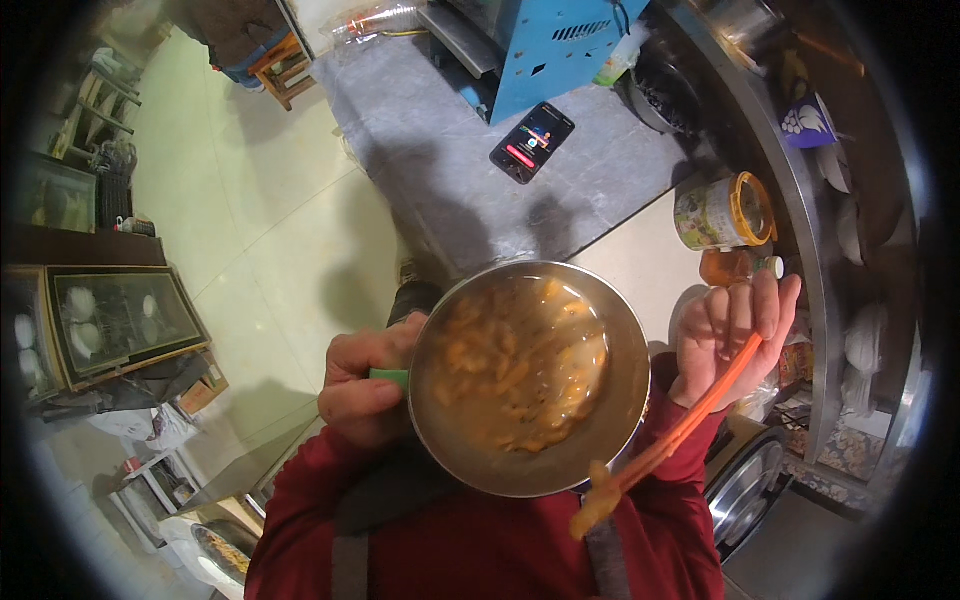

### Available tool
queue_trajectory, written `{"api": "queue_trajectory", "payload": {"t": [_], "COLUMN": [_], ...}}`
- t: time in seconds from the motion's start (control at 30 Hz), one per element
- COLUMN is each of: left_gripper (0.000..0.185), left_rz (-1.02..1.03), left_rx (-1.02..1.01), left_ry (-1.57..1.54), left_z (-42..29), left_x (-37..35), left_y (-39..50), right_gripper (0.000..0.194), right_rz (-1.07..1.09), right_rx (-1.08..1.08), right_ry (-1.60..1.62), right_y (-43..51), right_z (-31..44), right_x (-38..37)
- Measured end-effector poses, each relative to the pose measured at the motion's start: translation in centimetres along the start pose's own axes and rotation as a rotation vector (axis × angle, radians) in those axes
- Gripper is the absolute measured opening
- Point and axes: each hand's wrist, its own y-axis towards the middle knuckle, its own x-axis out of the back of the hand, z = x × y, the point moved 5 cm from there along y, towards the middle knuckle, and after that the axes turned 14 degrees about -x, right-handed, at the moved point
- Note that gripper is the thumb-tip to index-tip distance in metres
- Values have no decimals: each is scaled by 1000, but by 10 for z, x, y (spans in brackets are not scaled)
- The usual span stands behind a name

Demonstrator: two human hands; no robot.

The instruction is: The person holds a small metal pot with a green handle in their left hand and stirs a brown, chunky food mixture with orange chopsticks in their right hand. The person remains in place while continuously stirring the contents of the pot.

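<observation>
Close to my chest is a round metal pan (529, 379) with brownish liquid and several orange-brown food pieces. My left hand (367, 379) grips its green handle (389, 379), at the pan's left side. To the right of the pan, my right hand (739, 337) holds a pair of orange chopsticks (686, 420). Their tips pinch a piece of battered-looking food (596, 504) just outside the pan's lower right rim. What kind of food it is I cannot tell.
A phone with a lit screen (532, 142) lies on the grey marbled tabletop (420, 127), beside a blue metal appliance (559, 45). A plastic tub (720, 214) and a bottle of amber liquid (727, 268) stand at the right, near metal shelving (814, 300). A seated person (232, 34) is at the upper left.
</observation>
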Motion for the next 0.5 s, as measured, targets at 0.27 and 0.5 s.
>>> {"api": "queue_trajectory", "payload": {"t": [0.27,0.5], "left_gripper": [21,22], "left_rz": [52,83], "left_rx": [36,19], "left_ry": [0,-14], "left_z": [0,7], "left_x": [-10,-17], "left_y": [3,6], "right_gripper": [49,50], "right_rz": [35,125], "right_rx": [11,-10], "right_ry": [19,118], "right_y": [-6,-20], "right_z": [0,-8], "right_x": [-15,-29]}}
